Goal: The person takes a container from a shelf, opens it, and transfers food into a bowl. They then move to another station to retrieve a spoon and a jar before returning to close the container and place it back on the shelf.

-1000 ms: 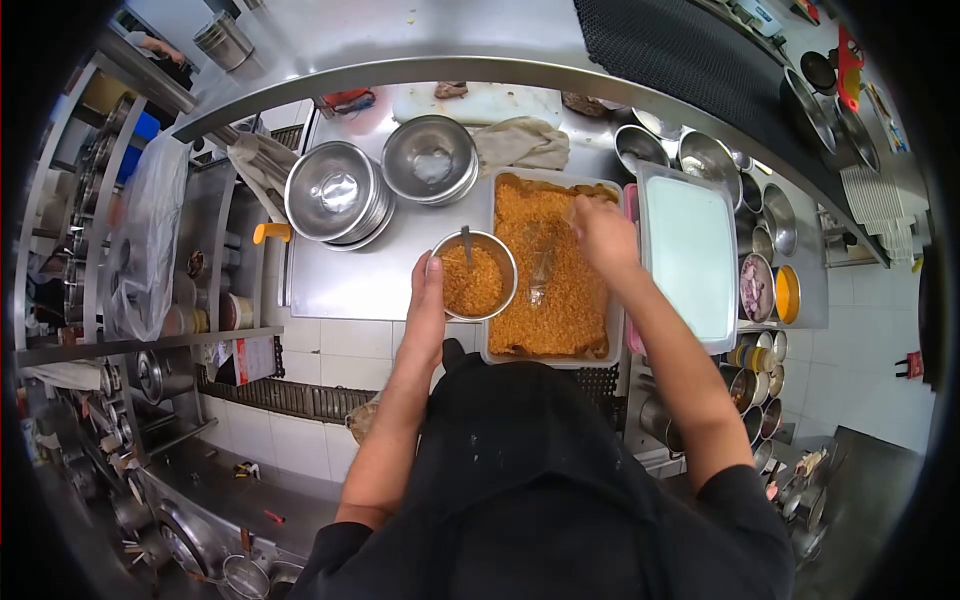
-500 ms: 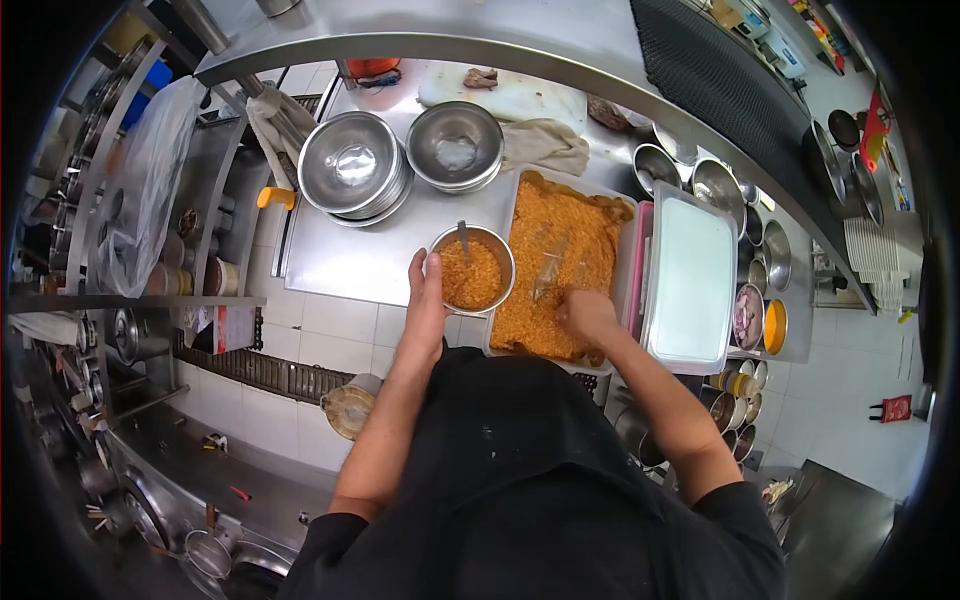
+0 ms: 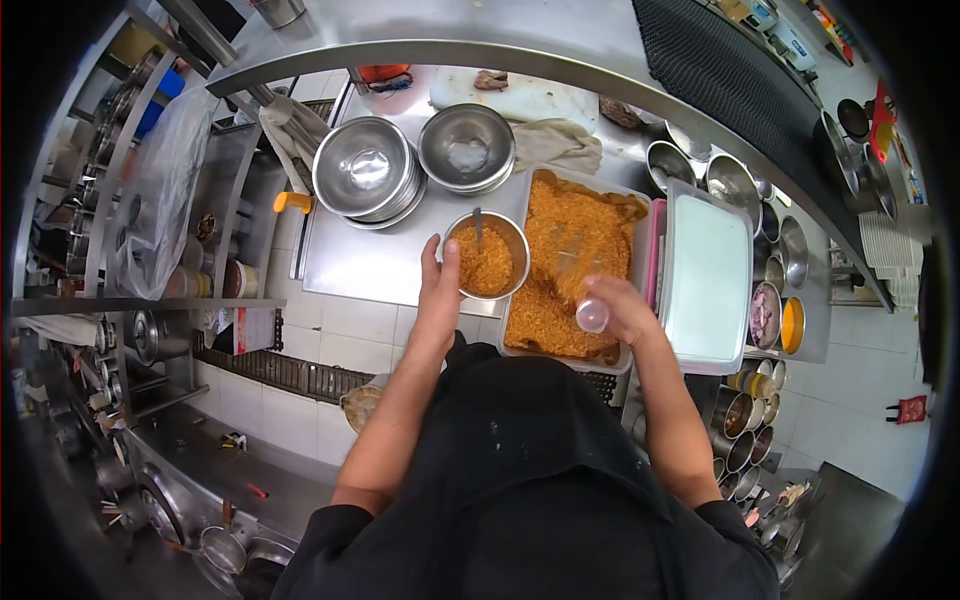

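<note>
- Head view, left hand (image 3: 438,285): fingers extended upward, laid flat against the near-left wall of a small steel bowl (image 3: 487,256). The hand steadies the bowl rather than closing round it; thumb position cannot be made out.
- Small steel bowl: stands on the steel counter (image 3: 365,262), filled with orange-brown crumb. A spoon handle (image 3: 478,228) stands up out of the fill.
- Right hand (image 3: 618,308): curled around a small clear plastic cup (image 3: 591,316), which is held over the near end of the crumb tray (image 3: 575,262). The cup's round end faces the camera; its contents cannot be determined.
- Crumb tray: a clear rectangular tub, directly under and beyond the right hand, touching or just beside the small steel bowl on that bowl's right. It is loaded with the same orange-brown crumb.
- Beyond the left hand: two stacks of empty steel bowls (image 3: 368,180) and (image 3: 467,147), side by side.
- Beyond the tray: a crumpled cloth (image 3: 556,145).
- Right of the right hand: a lidded white container (image 3: 706,275), just beside the tray.
- Further right: round steel tubs (image 3: 765,312) holding ingredients, too small to identify.
</note>
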### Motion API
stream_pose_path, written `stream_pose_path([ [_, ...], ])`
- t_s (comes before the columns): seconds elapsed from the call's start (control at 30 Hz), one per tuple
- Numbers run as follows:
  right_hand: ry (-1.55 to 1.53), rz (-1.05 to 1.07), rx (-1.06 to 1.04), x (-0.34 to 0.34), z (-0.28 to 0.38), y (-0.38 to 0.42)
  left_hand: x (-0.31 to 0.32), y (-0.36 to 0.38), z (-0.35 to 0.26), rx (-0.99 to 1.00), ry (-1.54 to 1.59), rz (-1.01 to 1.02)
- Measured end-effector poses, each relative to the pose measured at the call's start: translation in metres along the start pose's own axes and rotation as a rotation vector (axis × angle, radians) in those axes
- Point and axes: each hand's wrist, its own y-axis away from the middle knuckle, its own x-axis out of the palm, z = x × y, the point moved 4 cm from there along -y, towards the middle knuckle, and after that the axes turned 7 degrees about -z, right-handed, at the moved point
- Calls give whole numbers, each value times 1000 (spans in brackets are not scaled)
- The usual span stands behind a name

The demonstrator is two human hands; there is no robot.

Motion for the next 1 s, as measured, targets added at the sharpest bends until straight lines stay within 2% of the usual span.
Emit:
stream_pose_path([
  [0.03,-31,-13,-86,10,18,15,3,-2,3,14,-2,-4],
  [0.17,158,-179,-592,42,68,44,16,-8,11,99,-170,-13],
  [0.27,585,-212,-968,98,83,73,27,-7,13,118,-193,17],
  [0.3,764,-137,-1041,113,85,77,29,-4,11,111,-201,28],
  [0.4,990,-159,-1426,134,88,92,29,-4,15,76,-104,56],
  [0.43,1008,-225,-1444,132,92,93,26,-3,15,54,-46,55],
  [0.53,810,-427,-1271,96,89,65,15,5,9,-7,97,45],
  [0.67,979,-458,-949,45,50,-31,-2,9,3,-39,126,24],
  [0.77,1133,-348,-873,51,25,-70,-7,8,4,-34,118,-7],
  [0.9,1327,-100,-921,70,4,-56,-14,7,6,-16,130,-30],
  [1.0,1358,21,-657,67,-4,-35,-13,10,8,-34,154,-25],
])
